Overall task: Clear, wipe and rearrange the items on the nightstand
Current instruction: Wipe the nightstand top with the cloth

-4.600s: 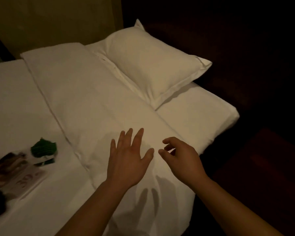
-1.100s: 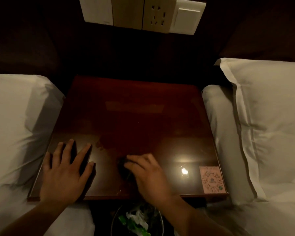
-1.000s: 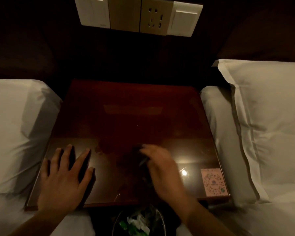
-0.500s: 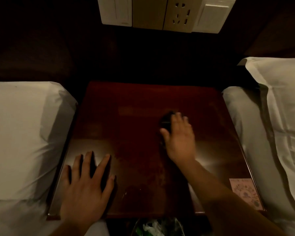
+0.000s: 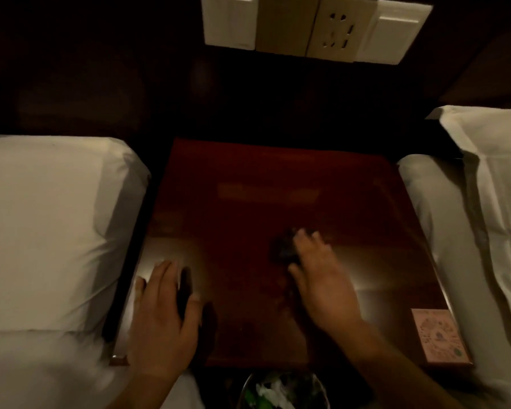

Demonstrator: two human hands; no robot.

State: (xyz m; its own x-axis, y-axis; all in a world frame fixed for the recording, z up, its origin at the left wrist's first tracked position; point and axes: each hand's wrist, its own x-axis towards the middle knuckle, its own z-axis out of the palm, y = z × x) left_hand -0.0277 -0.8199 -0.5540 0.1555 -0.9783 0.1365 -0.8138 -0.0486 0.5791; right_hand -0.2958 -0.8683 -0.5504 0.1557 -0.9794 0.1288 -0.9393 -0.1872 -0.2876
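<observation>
**Nightstand** (image 5: pixel 248 187): dark red wood, glossy top, roughly square.
- Far edge meets the dark wall panel.
- Left and right edges each run alongside a bed, w/ only a narrow dark gap on each side.
- Near edge faces the person.
- Open wood lies btwn the hands and the far edge, showing a faint pale reflection.

**Dark cloth** (image 5: pixel 281 249): wadded, lying on the top, right of ctr in the near half, partly under the right hand.

**Right hand** (image 5: pixel 322 287): over the cloth, fingers bent across it and thumb at its near side, gripping. Motion blur, so finer detail can't be told.

**Left hand** (image 5: pixel 163 320): palm down on the near-left corner, fingers straight and spread, holding nothing. Wrist is at the front edge, little finger nr the left edge.

**Pink card** (image 5: pixel 438 335): flat on the near-right corner w/ a printed round pattern, long side along the right edge. It is well apart from the right hand.

**Waste bin** (image 5: pixel 248 388): below the front edge, btwn the forearms. Round rim, white and green litter inside, cut off by the frame bottom.

**Left bed** (image 5: pixel 42 231): white sheet, corner just beside the nightstand's left edge.

**Right bed** (image 5: pixel 443 231): white mattress edge beside the right edge, w/ a pillow (image 5: pixel 499 172) on it further right.

**Switch panel** (image 5: pixel 230 22): on the wall above, w/ a socket (image 5: pixel 340 31) among the plates.
</observation>
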